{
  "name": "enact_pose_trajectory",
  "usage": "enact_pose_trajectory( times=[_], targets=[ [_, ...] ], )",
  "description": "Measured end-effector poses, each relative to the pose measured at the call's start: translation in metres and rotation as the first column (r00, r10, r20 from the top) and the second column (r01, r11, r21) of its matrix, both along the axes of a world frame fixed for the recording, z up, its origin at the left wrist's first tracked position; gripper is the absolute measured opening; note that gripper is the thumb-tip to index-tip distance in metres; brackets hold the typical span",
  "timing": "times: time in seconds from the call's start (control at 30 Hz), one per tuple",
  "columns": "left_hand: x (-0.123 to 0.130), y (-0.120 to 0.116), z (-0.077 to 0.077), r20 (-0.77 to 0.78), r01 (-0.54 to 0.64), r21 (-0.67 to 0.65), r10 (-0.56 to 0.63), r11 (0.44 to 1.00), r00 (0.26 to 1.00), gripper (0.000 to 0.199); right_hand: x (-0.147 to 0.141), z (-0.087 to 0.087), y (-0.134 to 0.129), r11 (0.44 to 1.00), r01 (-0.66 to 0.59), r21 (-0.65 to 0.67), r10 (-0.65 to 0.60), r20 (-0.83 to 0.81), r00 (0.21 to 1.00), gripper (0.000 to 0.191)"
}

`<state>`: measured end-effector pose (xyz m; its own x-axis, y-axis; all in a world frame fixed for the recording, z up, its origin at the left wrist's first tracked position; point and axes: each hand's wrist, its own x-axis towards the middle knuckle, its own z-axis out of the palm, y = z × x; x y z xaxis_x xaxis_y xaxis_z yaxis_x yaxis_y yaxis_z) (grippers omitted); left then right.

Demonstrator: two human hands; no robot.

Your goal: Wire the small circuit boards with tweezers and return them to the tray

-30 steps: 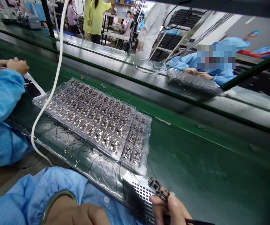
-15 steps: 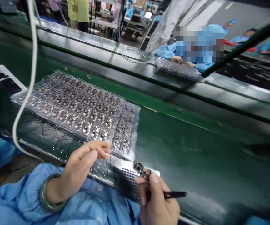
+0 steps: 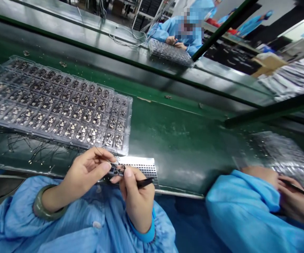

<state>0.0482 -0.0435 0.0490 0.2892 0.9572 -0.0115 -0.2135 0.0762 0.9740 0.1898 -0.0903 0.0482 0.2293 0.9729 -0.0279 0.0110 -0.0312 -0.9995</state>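
Between my hands is a small circuit board (image 3: 118,170) with dark and metallic parts. My right hand (image 3: 137,196) pinches its right end and also holds black tweezers (image 3: 145,182) pointing right. My left hand (image 3: 87,173), with a green bangle at the wrist, has thumb and fingertips closed at the board's left end, by a thin dark wire. Behind my hands lies a clear tray (image 3: 128,140) with rows of similar boards. A sheet of small dark squares (image 3: 148,170) is partly hidden under my right hand.
Loose thin wires (image 3: 39,149) lie in front of the tray on the green bench (image 3: 173,140). At the right, a co-worker's blue sleeves (image 3: 244,203) and hands are beside another clear tray (image 3: 281,151). Across a rail, a person works over a tray (image 3: 168,52).
The view has swung right, bringing the right-hand co-worker in. My left hand has closed onto the board's left end, and my hands have come together.
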Motion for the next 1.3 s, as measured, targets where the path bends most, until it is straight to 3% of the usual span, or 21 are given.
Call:
enact_pose_trajectory(
  times=[0.63, 0.83, 1.3],
  targets=[
    [-0.002, -0.004, -0.005, -0.082, -0.064, 0.154, 0.077, 0.986, 0.994, 0.003, -0.001, -0.003, 0.0, 0.999, 0.033, 0.033, -0.038, 0.164, 0.986, 0.028],
    [-0.006, -0.003, -0.007, -0.146, -0.035, 0.277, 0.078, 0.96, 0.986, 0.004, -0.002, -0.003, 0.001, 0.998, 0.042, 0.052, -0.052, 0.216, 0.975, 0.031],
    [-0.009, -0.001, -0.014, -0.158, -0.007, 0.403, 0.078, 0.915, 0.984, 0.012, -0.005, -0.005, -0.001, 0.997, 0.061, 0.044, -0.068, 0.179, 0.982, 0.022]
  ],
)
